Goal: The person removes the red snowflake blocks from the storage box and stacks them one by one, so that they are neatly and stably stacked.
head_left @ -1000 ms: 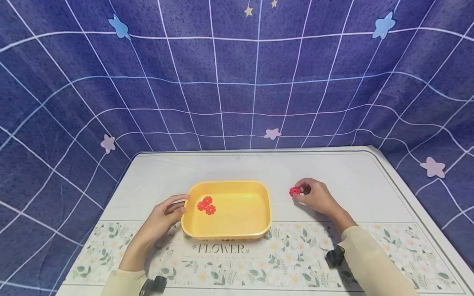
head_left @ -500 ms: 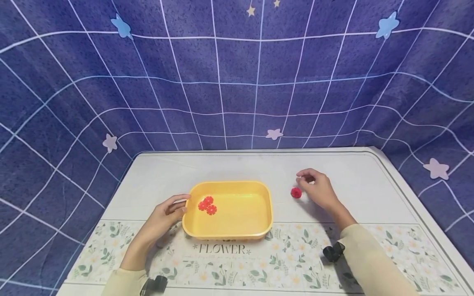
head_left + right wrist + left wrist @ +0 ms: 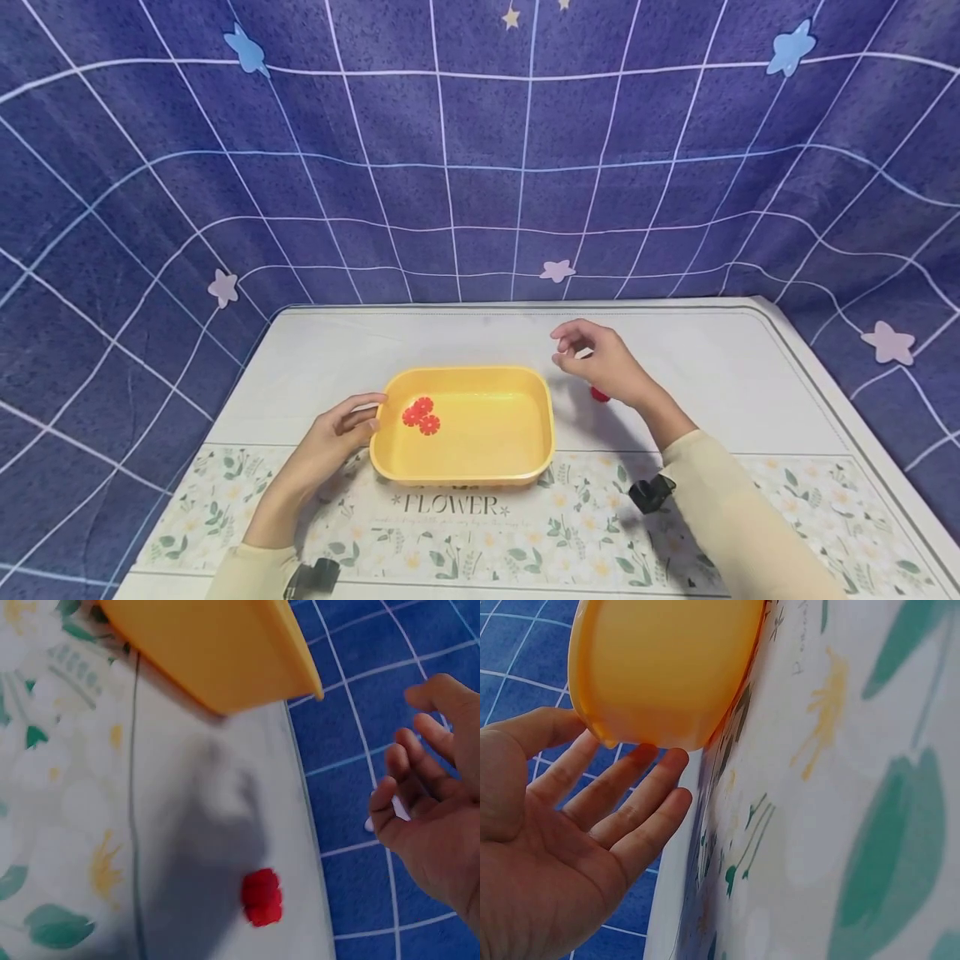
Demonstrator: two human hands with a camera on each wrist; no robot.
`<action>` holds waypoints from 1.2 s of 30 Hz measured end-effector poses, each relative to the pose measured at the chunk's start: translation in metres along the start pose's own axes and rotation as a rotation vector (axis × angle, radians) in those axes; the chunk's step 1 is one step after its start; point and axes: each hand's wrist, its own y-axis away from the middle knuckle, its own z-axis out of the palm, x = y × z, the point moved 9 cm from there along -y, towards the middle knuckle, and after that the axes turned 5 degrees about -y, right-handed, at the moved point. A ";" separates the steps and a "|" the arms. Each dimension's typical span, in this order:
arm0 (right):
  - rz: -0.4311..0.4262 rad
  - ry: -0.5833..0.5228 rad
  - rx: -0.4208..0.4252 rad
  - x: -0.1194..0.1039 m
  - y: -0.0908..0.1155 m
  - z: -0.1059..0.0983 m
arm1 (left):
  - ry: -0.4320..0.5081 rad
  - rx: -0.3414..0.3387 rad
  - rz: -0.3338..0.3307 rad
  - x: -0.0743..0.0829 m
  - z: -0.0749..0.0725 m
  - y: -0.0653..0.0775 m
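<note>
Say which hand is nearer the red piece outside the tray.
Right. The right hand hovers near the red piece; the left hand touches the opposite end of the tray.

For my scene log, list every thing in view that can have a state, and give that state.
Yellow tray: upright, uncovered, on the cloth
Three red discs: clustered inside the tray, toward its left end
Red piece: outside the tray, on the cloth; single or stacked, cannot tell
Left hand: touching the tray's left end
Right hand: raised, fingers bent, holding nothing
Cloth: spread out
Blue curtain: hanging
</note>
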 end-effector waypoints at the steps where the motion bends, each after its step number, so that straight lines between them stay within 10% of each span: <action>1: 0.002 -0.007 -0.024 -0.003 -0.001 0.004 | 0.002 -0.001 0.000 0.000 0.000 0.000; 36: -0.036 -0.010 -0.445 -0.044 -0.020 0.170 | 0.016 -0.008 -0.002 0.000 0.001 0.001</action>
